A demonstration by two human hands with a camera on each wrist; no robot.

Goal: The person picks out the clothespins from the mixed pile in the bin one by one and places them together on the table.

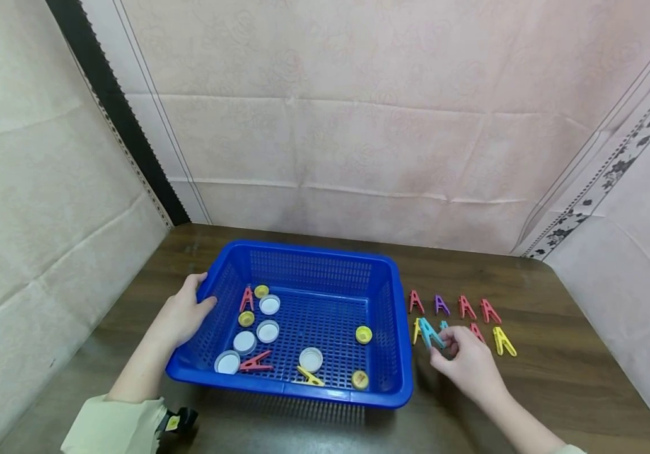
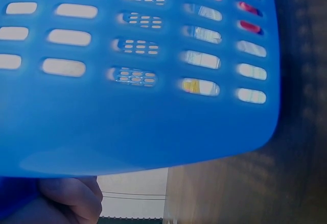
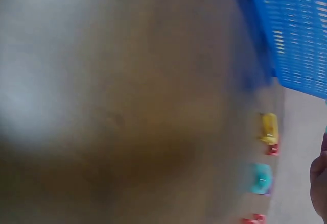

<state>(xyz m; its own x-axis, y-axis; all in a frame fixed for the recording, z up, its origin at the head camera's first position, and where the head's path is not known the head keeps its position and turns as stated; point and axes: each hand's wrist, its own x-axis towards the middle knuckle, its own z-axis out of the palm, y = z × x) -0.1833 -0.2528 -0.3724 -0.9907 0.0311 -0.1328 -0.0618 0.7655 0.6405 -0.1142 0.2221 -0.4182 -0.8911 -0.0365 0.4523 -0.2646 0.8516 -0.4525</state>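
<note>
My left hand (image 1: 179,315) grips the left rim of a blue plastic basket (image 1: 313,248), with the thumb over the inner side. The left wrist view shows the basket's slotted wall (image 2: 138,127) close up and part of the hand (image 2: 74,198) below it. Right of the basket, my right hand (image 1: 469,364) pinches a light blue clothespin (image 1: 429,332) between thumb and fingers, above the table. In the right wrist view only a bit of that hand (image 3: 319,185) shows at the edge. Inside the basket lie white bottle caps (image 1: 268,331), yellow caps (image 1: 364,335), red clothespins (image 1: 256,362) and a yellow clothespin (image 1: 310,376).
On the wooden table (image 1: 551,378) right of the basket lie several clothespins: red ones (image 1: 466,307), a purple one (image 1: 441,305) and a yellow one (image 1: 504,341). Another yellow clothespin (image 1: 417,330) is partly hidden by the held one. Pale cloth (image 1: 330,145) hangs behind the table and at both sides.
</note>
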